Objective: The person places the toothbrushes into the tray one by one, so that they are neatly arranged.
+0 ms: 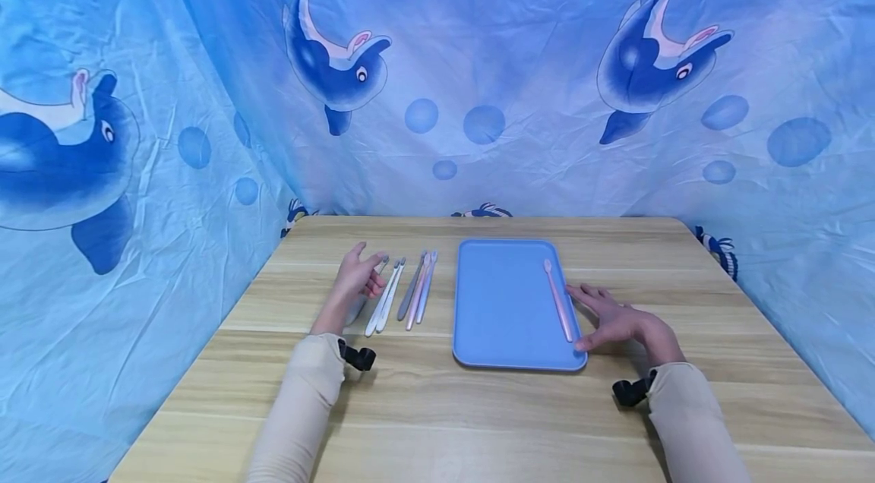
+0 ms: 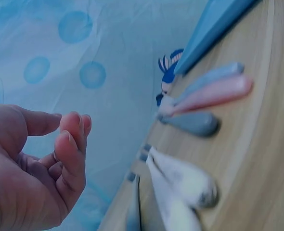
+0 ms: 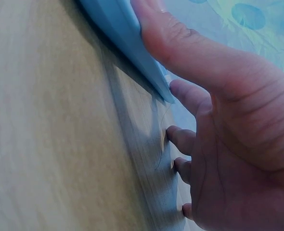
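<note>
My left hand [image 1: 358, 272] hovers over the left end of a row of toothbrushes, its fingers loosely bent and nothing between them. Beneath it lies a grey-blue toothbrush [image 2: 134, 204], partly hidden by the hand in the head view. Beside that are two white toothbrushes [image 1: 390, 297], then a dark grey toothbrush [image 1: 409, 299], a pink one [image 1: 416, 303] and a light blue one [image 1: 427, 289]. A blue tray [image 1: 502, 301] carries another pink toothbrush [image 1: 557, 301] along its right side. At the tray's right edge, my right hand [image 1: 618, 320] rests its thumb on the rim with fingers spread.
The wooden table [image 1: 410, 422] runs back to a blue dolphin-print curtain [image 1: 519, 164], which also hangs at both sides. The row of toothbrushes lies left of the tray, with bare wood between them.
</note>
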### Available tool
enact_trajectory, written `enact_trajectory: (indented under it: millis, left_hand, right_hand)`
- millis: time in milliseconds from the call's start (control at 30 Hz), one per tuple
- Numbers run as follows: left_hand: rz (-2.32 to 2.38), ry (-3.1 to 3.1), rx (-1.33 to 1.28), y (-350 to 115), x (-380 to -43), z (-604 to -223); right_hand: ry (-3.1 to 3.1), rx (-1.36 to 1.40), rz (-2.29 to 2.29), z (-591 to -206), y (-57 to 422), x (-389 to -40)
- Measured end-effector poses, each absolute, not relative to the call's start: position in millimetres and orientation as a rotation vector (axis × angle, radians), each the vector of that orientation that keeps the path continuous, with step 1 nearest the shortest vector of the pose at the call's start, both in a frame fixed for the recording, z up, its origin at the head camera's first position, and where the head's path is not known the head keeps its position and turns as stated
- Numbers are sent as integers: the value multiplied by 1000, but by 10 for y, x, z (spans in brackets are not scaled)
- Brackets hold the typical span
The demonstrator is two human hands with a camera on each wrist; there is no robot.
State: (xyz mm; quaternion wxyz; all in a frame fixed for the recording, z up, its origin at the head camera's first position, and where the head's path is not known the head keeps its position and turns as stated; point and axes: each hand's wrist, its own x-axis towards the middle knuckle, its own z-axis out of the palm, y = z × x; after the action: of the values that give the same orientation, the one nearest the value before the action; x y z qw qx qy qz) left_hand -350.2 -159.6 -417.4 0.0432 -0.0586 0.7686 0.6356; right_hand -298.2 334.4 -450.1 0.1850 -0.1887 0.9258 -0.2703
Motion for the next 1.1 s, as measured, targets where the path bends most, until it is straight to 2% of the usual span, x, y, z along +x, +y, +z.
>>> enact_trajectory:
  millis: [333,667,1100]
  left_hand:
    - [1757,2360,-154,-1893,-3480,-4295]
    - [1583,2395,-138,-2026,-3444,-4315]
    - [1441,2453,-60,-2161,-3482,-4534]
  right_hand:
    - [2603,-544,-756,-4480,3330,-2961]
    - [2618,-517,-766,-4521,3352,-2963]
    - [2611,-527,-784,-4521,3349,-2950]
